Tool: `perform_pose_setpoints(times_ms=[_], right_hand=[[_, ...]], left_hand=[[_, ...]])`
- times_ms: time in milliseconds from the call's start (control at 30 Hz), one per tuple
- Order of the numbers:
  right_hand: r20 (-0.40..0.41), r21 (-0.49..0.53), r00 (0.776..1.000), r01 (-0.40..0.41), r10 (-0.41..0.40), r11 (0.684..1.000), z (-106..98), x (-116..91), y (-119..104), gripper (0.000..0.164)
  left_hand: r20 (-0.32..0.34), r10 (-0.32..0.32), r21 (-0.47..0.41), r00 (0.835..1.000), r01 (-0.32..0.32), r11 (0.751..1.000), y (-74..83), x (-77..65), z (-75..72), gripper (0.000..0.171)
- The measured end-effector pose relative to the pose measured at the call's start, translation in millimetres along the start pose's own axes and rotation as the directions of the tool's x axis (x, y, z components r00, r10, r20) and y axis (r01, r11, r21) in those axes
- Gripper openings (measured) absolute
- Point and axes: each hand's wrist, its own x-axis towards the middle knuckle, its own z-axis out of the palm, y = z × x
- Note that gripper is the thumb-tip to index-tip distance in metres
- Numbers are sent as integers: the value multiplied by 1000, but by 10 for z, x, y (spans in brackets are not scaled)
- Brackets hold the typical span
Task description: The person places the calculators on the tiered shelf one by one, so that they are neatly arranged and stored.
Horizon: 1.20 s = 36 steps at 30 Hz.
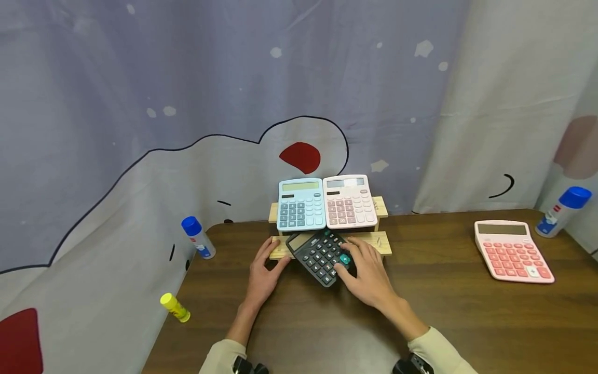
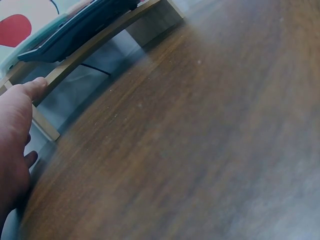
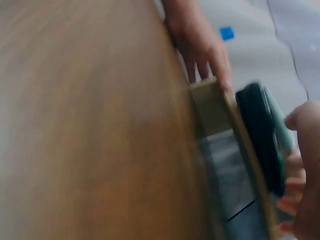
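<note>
The step in hand looks like placing the black calculator (image 1: 317, 258) on the lower shelf of the wooden stand (image 1: 380, 243). It sits askew at that shelf's left half, its screen end toward the left and its lower corner jutting out over the table (image 1: 434, 317). The right hand (image 1: 371, 275) grasps the calculator by its right side, thumb over the keys. The left hand (image 1: 263, 278) grips the left end of the lower shelf between thumb and fingers, apparently to steady it. The right wrist view is blurred, so I cannot tell whether the calculator's weight rests fully on the shelf.

On the upper shelf, 2 calculators lean side by side: a blue calculator (image 1: 301, 205) and a white calculator (image 1: 349, 203).

The next move seems to call for turning the black calculator square and pushing it back, without knocking those 2. A pink calculator (image 1: 513, 252) lies well apart on the right.
</note>
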Motion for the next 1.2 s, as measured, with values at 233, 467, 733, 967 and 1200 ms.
perform_pose_setpoints(times_ms=[233, 467, 733, 967, 1200], right_hand=[[-64, 104, 992, 113, -107, 988, 6, -46, 271, 40], [-80, 76, 984, 168, -162, 983, 52, -59, 403, 49], [-68, 30, 980, 189, -187, 981, 81, -83, 424, 50], [-85, 10, 977, 197, -195, 980, 93, -80, 433, 52], [-88, -7, 972, 218, -218, 976, 112, -97, 424, 52]], left_hand=[[0, -11, -1, 1000, 11, 1000, 7, 3, 8, 55], [-4, -2, -1, 1000, 2, 1000, 5, 20, 24, 56], [-4, 5, 17, 1000, -4, 1000, -16, 5, 22, 55], [-3, 6, 18, 1000, -6, 1000, 2, 18, 17, 58], [-6, -5, 17, 1000, 5, 1000, 2, -8, 20, 58]])
